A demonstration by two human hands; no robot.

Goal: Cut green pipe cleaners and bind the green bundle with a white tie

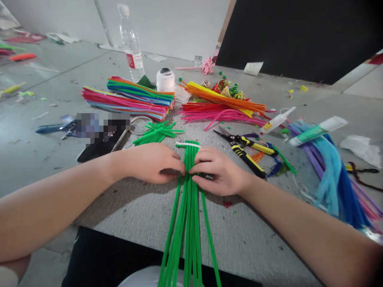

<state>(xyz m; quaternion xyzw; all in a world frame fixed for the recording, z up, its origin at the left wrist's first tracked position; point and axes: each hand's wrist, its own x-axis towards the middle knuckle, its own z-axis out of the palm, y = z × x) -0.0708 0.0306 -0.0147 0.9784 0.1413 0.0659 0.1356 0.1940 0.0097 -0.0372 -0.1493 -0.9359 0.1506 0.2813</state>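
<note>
Long green pipe cleaners (188,211) lie side by side in a bundle, running from the middle of the grey table down past its front edge. A thin white strip (189,144) crosses their far end. My left hand (157,164) pinches the bundle from the left, its fingertips on the green stems. From the right, my right hand (218,170) has bent fingers closed on the same stems, just below the white strip. The two sets of fingertips almost meet. Short green pieces (155,132) are piled just beyond my left hand.
Yellow-black pliers (245,149) lie right of my right hand. Behind are coloured pipe cleaner bundles (128,101), orange and pink ones (221,104), a white spool (165,81) and a bottle (131,48). A black phone (104,141) lies left; blue stems (335,171) and a tube (318,130) lie right.
</note>
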